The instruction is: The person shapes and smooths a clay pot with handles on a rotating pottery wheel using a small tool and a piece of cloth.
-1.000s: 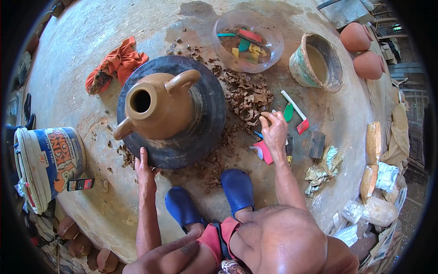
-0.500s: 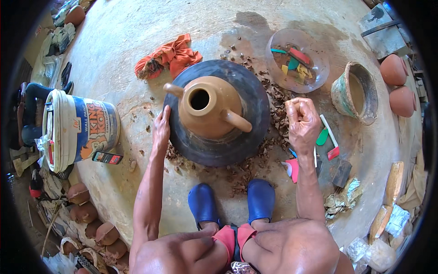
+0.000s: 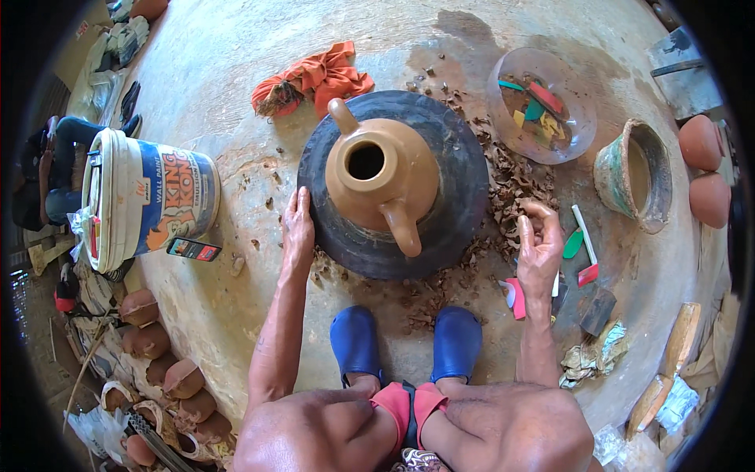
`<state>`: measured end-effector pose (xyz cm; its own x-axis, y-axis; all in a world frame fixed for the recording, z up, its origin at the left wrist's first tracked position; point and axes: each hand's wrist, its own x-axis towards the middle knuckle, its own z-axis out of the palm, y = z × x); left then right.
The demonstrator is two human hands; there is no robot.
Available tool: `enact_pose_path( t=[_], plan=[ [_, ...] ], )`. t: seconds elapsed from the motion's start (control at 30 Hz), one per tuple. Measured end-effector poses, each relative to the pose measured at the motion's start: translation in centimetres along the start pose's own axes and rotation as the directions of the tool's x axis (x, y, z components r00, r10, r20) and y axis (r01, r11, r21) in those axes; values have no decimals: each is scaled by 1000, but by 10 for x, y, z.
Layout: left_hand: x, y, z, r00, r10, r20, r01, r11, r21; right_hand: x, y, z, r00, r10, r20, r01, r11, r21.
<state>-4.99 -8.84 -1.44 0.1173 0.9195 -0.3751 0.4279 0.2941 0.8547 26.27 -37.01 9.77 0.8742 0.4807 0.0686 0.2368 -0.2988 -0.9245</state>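
A brown clay pot with a round open neck and two stubby handles stands on a dark round turntable in front of me. My left hand has its fingers stretched out, their tips against the turntable's left edge. To the right of the turntable, apart from it, my right hand hangs above the floor with its fingers curled in. Whether something small lies between those fingers is hidden. Dry brown clay shavings are heaped along the turntable's right side, close to the curled fingers.
An orange cloth lies beyond the turntable. A clear basin with coloured scrapers and a crusted bucket stand at right; a green tool lies nearby. At left are a paint bucket, a phone and several clay pots.
The pot has turned clockwise with its handles. My right hand has come nearer to me and its fingers have loosened a little. My left hand stays at the turntable's edge. The view has shifted.
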Motion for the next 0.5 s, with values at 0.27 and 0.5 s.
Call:
enact_pose_path(
  t=[0.27,0.5],
  plan=[
    [-12,-8,-28,999,41,14,-41,998,-49,0,50,-28,993,-66,-95,28,933,-358],
    [-39,5,-1,999,2,-32,-2,1000,-2,-28,66,-33,992,-85,90,122,774,-622]
  ],
)
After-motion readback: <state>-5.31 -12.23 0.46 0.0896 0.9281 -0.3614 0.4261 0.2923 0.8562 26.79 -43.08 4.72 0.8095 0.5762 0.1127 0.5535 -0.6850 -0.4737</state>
